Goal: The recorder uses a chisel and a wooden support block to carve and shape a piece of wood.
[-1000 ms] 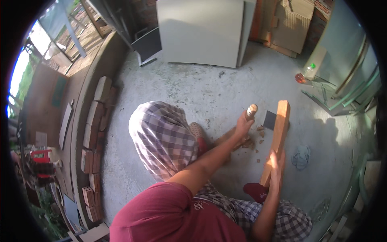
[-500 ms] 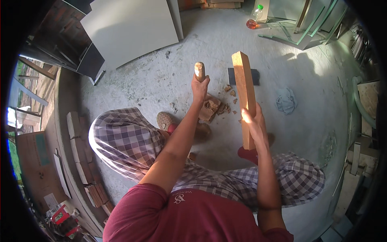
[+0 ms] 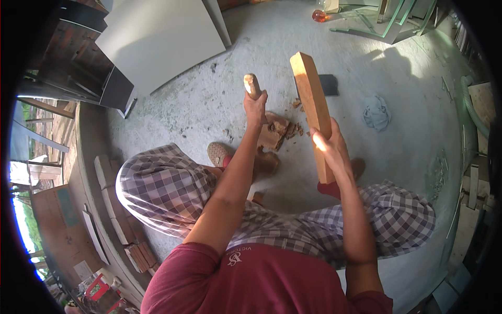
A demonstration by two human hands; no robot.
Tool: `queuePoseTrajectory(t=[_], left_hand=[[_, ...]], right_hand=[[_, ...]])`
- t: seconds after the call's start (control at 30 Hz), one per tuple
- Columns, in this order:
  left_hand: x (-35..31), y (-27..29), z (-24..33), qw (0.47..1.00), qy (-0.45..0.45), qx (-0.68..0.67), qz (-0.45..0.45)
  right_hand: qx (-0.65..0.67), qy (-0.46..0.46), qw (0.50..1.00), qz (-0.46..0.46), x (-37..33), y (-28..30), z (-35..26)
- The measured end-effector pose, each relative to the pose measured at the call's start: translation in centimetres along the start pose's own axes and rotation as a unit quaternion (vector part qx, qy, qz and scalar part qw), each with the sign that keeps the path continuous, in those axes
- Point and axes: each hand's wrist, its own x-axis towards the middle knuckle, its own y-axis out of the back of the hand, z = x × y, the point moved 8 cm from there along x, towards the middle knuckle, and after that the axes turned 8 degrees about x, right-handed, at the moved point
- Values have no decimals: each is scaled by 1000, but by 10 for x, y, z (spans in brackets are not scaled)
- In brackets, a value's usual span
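Note:
My left hand [image 3: 255, 110] is closed round an upright wooden handle [image 3: 252, 85], whose worn, pale top sticks out above the fist. Whatever lies at its lower end is hidden by the hand and forearm. Beneath and just right of that fist lies a chipped brown block [image 3: 273, 137], with broken bits around it. My right hand [image 3: 332, 152] grips a long squared wooden bar [image 3: 314, 99] near its lower end. The bar is raised, its top leaning slightly left, and stands apart from the handle.
Behind the bar lies a dark flat slab [image 3: 328, 85], with a crumpled light-blue cloth [image 3: 376, 112] to its right. Large pale panels [image 3: 162, 42] lean at the far left, and glass sheets [image 3: 392, 31] stand far right. Bricks [image 3: 112, 204] line the left wall.
The view has tilted and shifted a little. Against the floor, the bar's top and the handle have moved slightly left. Both hands keep their grip.

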Motion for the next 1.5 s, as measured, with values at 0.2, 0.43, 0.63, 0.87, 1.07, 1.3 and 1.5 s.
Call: queuePoseTrajectory(t=[0.2, 0.43, 0.63, 0.87, 1.07, 1.3, 1.5], left_hand=[[1, 10, -5, 999, 34, -8, 21], [4, 16, 12, 998, 8, -57, 38], [5, 26, 11, 996, 16, -55, 68], [-6, -9, -1, 1000, 0, -19, -11], [-25, -33, -12, 999, 8, 11, -44], [-23, -48, 2, 997, 12, -13, -76], [-29, -55, 1, 996, 12, -35, -81]], right_hand=[[18, -28, 999, -1, -3, -4, -2], [6, -3, 1000, 7, 5, -1, 2], [35, 28, 999, -28, -3, -5, -11], [-9, -33, 999, 23, 2, 5, 13], [-17, -43, 999, 24, 8, 2, 26], [-3, -47, 999, 0, 7, 2, 19], [-3, -40, 999, 22, 9, 11, 30]])
